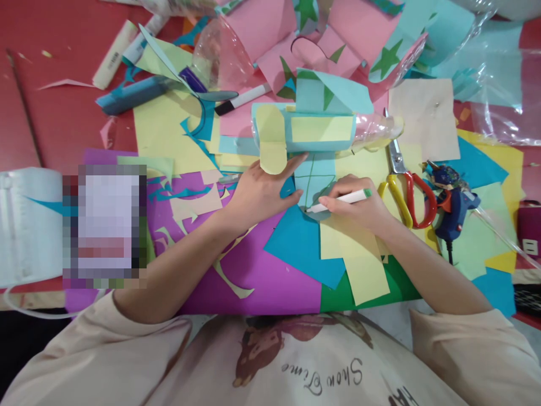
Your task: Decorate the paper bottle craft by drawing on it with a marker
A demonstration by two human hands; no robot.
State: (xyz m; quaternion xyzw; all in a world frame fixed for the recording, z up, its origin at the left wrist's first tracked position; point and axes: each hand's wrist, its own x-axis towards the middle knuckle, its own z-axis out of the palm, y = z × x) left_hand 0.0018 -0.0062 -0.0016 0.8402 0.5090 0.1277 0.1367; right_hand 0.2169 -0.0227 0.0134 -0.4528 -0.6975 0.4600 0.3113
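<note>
My right hand [357,204] is closed around a white marker [349,198] with a green end. The marker's tip meets the lower edge of a light blue paper piece [315,172], which carries green drawn lines. My left hand [266,192] lies with its fingers spread beside that piece, the index fingertip at its upper left. Just beyond both hands a clear plastic bottle [374,128] lies on its side, wrapped in light blue and yellow paper. Dark blue paper [302,242] is under the light blue piece.
Scissors [401,180] with red and yellow handles and a blue glue gun [454,211] lie to the right. A black-capped marker [243,98] rests behind the bottle. Purple paper [262,282] with scraps covers the near left. Pink paper-covered items [270,28] stand at the back.
</note>
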